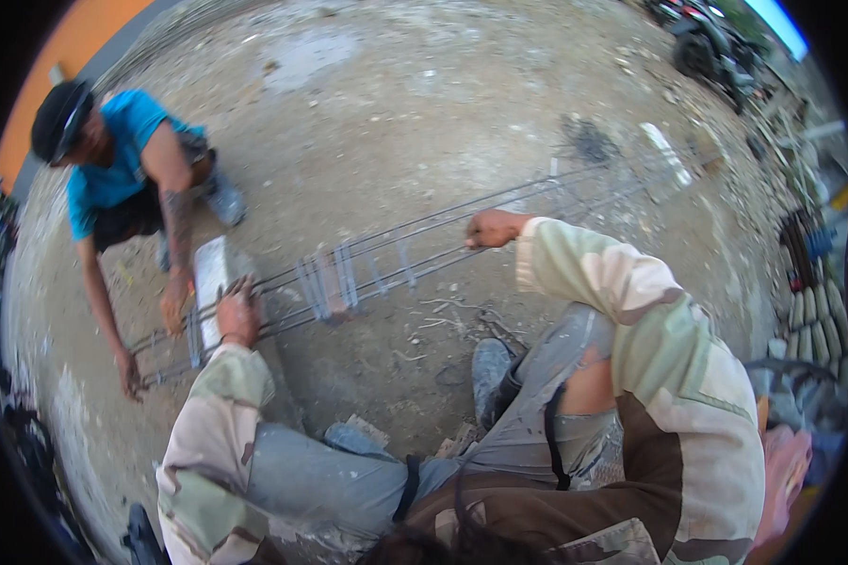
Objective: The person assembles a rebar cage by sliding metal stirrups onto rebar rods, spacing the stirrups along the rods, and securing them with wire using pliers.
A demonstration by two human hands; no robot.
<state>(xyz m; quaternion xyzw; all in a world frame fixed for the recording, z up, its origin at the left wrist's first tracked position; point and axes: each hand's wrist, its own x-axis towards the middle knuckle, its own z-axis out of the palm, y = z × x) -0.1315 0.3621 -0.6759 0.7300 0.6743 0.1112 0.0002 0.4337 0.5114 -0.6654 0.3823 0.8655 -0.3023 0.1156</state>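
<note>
A long frame of steel rebar [422, 224] runs from the left up to the far right, low over the dirt. Several stirrups [330, 282] are bunched around its bars left of the middle. My left hand [239, 315] has its fingers curled over the frame's bars, beside a white block [211, 273] under them. Farther right, my right hand [495, 229] is closed at the near bar, its fingertips pinched on it; anything smaller between them cannot be made out. A crouching co-worker [127, 155] in a blue shirt has both hands at the frame's left end.
A second white block [666, 155] lies under the frame's far end, near a tangle of dark wire [589, 139]. Wire scraps [438, 311] lie on the ground before my boot [490, 377]. A motorbike [711, 52] stands at far right, above stacked sacks [817, 320].
</note>
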